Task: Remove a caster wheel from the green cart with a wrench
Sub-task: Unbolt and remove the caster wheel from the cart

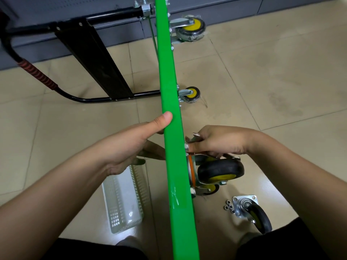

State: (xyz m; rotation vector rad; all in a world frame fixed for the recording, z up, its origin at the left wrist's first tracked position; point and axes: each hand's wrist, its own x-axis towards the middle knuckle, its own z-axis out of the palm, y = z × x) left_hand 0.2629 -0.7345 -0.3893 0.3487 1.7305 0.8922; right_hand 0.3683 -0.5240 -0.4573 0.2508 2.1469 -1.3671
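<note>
The green cart stands on its side edge, its deck running up the middle of the view. My left hand grips the deck's edge, thumb on top and fingers behind it. A black caster wheel with a yellow hub is mounted on the deck's right face near me. Just above it, my right hand holds a metal wrench against a bolt at the caster's plate. Most of the wrench is hidden by my fingers.
A loose caster lies on the tiled floor at lower right, beside several small nuts. A white plastic basket lies left of the deck. Two mounted casters sit farther along. The black handle lies at upper left.
</note>
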